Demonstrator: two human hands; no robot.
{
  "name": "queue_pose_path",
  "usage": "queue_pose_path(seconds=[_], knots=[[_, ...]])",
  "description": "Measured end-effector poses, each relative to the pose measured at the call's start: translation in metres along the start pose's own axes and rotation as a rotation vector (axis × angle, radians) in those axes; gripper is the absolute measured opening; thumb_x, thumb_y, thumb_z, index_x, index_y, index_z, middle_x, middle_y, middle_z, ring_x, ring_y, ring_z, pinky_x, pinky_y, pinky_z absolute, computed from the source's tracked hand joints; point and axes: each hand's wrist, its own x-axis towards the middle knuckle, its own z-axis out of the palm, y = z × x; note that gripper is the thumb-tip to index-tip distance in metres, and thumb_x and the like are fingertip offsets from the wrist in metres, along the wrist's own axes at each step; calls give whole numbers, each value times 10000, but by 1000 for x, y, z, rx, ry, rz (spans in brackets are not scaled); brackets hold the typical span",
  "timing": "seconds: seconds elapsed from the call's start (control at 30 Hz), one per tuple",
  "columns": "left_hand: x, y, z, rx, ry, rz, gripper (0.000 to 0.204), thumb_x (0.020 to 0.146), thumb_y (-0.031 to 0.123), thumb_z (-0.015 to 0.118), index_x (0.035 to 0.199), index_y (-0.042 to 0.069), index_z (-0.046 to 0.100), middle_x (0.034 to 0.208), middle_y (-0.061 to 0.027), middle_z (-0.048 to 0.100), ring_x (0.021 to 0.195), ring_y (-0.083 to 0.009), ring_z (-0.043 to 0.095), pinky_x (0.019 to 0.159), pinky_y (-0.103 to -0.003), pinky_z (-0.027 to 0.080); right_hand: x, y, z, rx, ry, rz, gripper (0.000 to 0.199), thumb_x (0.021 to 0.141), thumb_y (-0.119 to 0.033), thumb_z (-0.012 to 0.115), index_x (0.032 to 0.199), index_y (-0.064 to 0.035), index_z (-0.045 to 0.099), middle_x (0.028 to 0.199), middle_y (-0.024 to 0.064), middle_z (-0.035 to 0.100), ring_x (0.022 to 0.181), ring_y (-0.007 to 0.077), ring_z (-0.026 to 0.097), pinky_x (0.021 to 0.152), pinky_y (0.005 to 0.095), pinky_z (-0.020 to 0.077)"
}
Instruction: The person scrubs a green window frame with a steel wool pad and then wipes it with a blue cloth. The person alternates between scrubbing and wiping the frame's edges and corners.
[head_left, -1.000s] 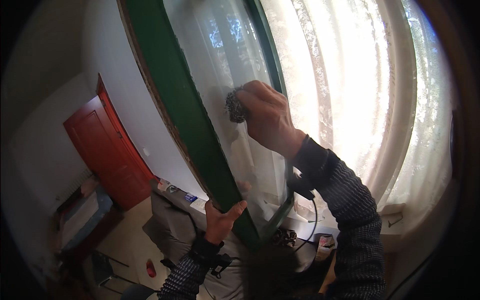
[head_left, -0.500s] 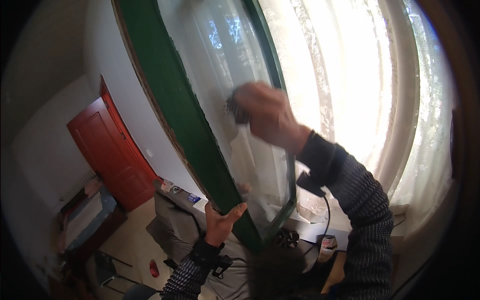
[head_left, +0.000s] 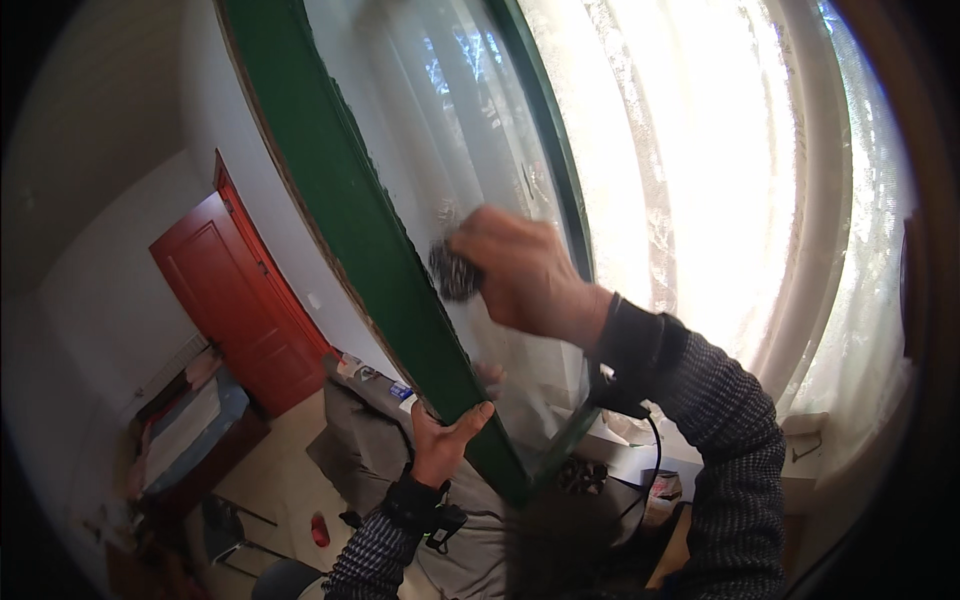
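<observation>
A green-framed glass window sash (head_left: 350, 210) stands tilted in front of me, its pane (head_left: 410, 120) showing reflections. My left hand (head_left: 445, 440) is closed around the left side of the frame near its bottom corner, thumb on the near face and fingers behind the edge. In my right hand (head_left: 530, 275) is a dark, wiry scrubbing pad (head_left: 457, 272), pinched in the fingers and held against or just in front of the glass near the left frame bar. Motion blurs the pad slightly, so its contact with the pane is not certain.
Sheer white curtains (head_left: 700, 150) hang at the right before bright light. A grey-covered sofa or bed (head_left: 365, 440) lies below the sash. A dark cable (head_left: 657, 450) hangs by my right forearm. Farther left are a red door (head_left: 235, 290), a bed (head_left: 195, 430) and a chair (head_left: 230, 535).
My right hand has moved down and slightly left across the pane with the pad. The left hand keeps its grip on the frame. The view has shifted slightly.
</observation>
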Motion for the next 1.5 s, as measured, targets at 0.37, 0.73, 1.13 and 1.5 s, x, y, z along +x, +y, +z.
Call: queue_pose_path(seconds=[0.37, 0.73, 1.13, 1.5], knots=[[2, 2, 3, -25, 3, 14, 516, 959, 34, 785, 1434, -50, 600, 1362, -183, 716, 1286, -310, 703, 1120, -482, 576, 18, -4, -6, -129, 69, 224, 137, 767, 82, 648, 878, 5, 671, 877, 170, 614, 725, 370, 655, 622, 462, 521], [2, 2, 2, -27, -2, 25, 527, 954, 50, 805, 1433, -41, 605, 1368, -173, 713, 1274, -302, 709, 1102, -464, 589, 25, -17, 4, -49, 219, 424, 135, 790, -37, 759, 817, 38, 650, 788, 235, 650, 691, 431, 663, 660, 502, 522], [3, -3, 0, -20, -8, 49, 508, 953, 82, 824, 1407, -39, 632, 1359, -162, 724, 1252, -290, 721, 1075, -446, 604, 18, -32, 6, -5, 55, 582, 147, 849, -83, 811, 856, 26, 713, 731, 176, 683, 610, 255, 698, 586, 385, 536], [3, -1, 2, -36, -6, 42, 480, 960, 68, 805, 1400, -41, 645, 1353, -157, 729, 1263, -282, 718, 1079, -440, 597, 17, -42, 8, 48, 6, 520, 97, 795, -12, 761, 806, 46, 684, 746, 236, 666, 615, 366, 698, 576, 430, 523]])
